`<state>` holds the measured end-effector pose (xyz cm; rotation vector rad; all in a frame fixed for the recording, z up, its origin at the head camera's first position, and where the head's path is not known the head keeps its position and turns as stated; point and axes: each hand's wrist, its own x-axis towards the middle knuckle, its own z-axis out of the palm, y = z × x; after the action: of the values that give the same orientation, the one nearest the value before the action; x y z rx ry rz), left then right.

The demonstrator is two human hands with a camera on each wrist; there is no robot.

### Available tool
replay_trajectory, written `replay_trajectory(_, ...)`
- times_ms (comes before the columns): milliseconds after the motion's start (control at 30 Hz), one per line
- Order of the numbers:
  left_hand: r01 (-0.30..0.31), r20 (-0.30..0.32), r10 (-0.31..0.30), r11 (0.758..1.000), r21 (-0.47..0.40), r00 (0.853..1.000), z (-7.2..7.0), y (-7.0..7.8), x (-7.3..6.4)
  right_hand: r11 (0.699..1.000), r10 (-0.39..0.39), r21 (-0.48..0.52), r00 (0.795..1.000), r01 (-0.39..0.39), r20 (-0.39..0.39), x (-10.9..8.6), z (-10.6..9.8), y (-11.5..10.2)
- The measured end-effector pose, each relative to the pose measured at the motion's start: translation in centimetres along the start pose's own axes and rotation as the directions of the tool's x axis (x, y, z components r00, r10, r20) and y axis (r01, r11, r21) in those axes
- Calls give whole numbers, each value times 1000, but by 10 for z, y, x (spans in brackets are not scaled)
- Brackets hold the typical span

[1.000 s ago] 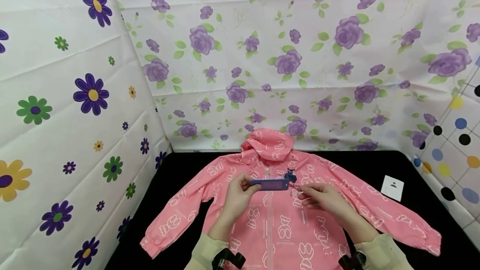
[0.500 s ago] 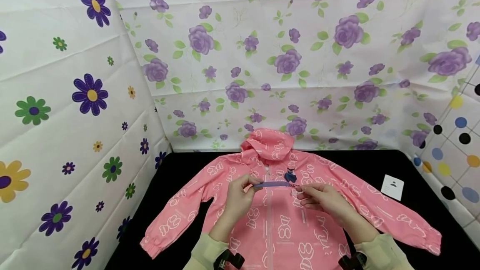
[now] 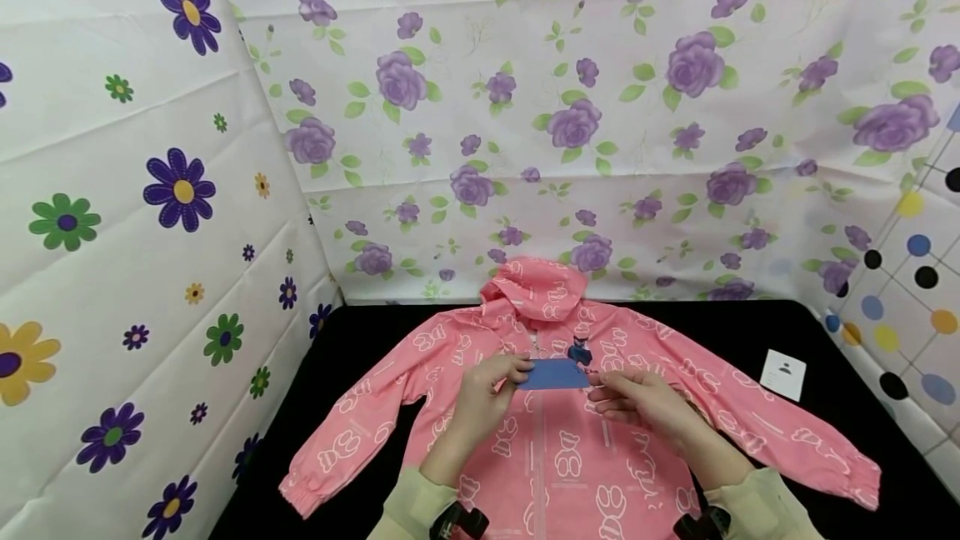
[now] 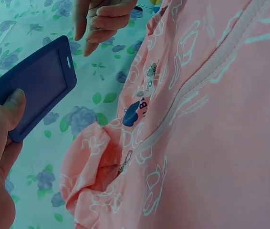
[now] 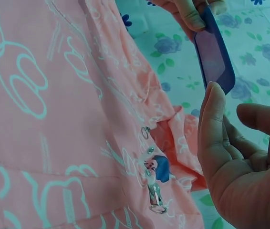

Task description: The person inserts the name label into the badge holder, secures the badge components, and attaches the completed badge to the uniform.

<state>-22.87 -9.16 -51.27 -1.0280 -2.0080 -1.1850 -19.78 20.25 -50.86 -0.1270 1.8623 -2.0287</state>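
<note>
My left hand pinches one end of a blue card holder above the chest of a pink hooded jacket. In the left wrist view the holder shows a framed panel and a slot at its far end, with the thumb on its face. My right hand is by the slotted end, its fingers extended and the thumb apart in the right wrist view; whether a fingertip touches the holder is unclear. A dark blue cartoon charm with a metal clip lies on the jacket's chest.
The jacket lies spread on a black table, sleeves out to both sides. A white card with a person icon lies beyond the right sleeve. Flower-printed sheets stand behind and at the left; a dotted sheet is at the right.
My left hand has turned the card holder over: first its framed face showed, then its thin edge, now a plain blue face. My right hand has stayed nearly still.
</note>
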Motion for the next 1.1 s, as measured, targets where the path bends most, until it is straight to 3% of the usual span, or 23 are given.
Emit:
replay_trajectory(300, -184, 18, 184, 983, 4, 983, 3, -2, 0, 998, 67, 13, 995, -66, -76, 4, 7, 0)
replay_trajectory(1100, -257, 36, 258, 966, -25, 966, 1, -1, 0, 995, 75, 74, 996, -72, -38, 3, 12, 0)
